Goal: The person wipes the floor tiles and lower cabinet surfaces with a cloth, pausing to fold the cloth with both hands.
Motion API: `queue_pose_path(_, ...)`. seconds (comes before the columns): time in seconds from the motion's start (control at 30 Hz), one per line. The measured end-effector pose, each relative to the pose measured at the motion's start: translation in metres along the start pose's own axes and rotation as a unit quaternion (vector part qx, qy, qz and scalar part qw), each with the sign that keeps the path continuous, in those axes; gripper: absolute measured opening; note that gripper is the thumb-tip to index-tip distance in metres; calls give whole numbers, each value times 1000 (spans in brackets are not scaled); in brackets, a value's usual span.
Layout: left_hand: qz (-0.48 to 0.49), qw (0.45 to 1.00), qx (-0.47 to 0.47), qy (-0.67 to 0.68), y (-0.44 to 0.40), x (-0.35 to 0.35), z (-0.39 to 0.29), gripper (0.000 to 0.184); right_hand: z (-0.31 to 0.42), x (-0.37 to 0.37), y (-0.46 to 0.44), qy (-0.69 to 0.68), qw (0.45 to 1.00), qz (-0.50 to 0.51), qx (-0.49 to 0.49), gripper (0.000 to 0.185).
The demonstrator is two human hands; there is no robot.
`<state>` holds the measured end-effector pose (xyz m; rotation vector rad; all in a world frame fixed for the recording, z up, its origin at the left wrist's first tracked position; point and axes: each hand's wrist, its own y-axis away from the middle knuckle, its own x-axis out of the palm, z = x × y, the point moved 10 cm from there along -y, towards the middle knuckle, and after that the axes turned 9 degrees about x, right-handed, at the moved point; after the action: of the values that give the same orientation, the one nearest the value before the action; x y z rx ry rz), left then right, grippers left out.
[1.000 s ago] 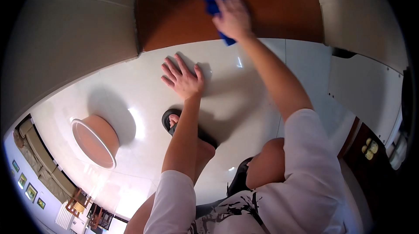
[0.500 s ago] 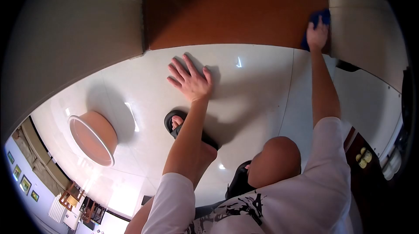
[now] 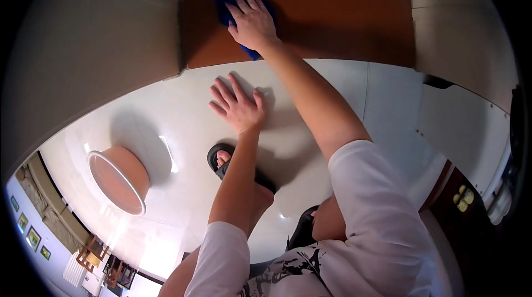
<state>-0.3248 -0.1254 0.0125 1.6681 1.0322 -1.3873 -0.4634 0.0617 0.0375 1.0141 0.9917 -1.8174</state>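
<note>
Pressed flat on a blue cloth (image 3: 221,6) is my right hand (image 3: 253,22), its fingers spread over the fabric. The cloth lies on the left part of a reddish-brown strip (image 3: 343,14) in the floor, and one corner hangs near its front edge. My left hand (image 3: 239,109) rests palm down on the pale tiled floor (image 3: 310,89), fingers apart, with nothing in it. It is just short of the brown strip.
A pink basin (image 3: 119,179) stands on the tiles at the left. Beige walls (image 3: 105,36) flank the strip. My sandalled foot (image 3: 223,158) is below my left hand. Wooden chairs (image 3: 93,252) and yellow slippers (image 3: 463,198) show farther off.
My right hand and the blue cloth went from the middle of the strip to its right end, then back across to its left part. My left hand has stayed on the tiles.
</note>
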Motion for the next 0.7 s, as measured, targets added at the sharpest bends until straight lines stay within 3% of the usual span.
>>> queue_pose_path(0.1,0,1000,-1,-12,2,0,2,84,-34,-17,9,-28,999,-3,-24,61)
queue_pose_path(0.2,-3,1000,5,-16,2,-1,1,83,-129,-65,23,29,991,-22,132,61)
queue_pose_path(0.33,12,999,-1,-30,1,0,0,83,-289,-133,86,195,944,-98,246,65)
queue_pose_path(0.43,5,1000,4,-22,0,-4,-4,84,-401,-176,147,226,910,-139,317,64)
queue_pose_path(0.7,15,999,6,-41,-2,2,-4,84,-462,-181,113,285,887,-96,351,61)
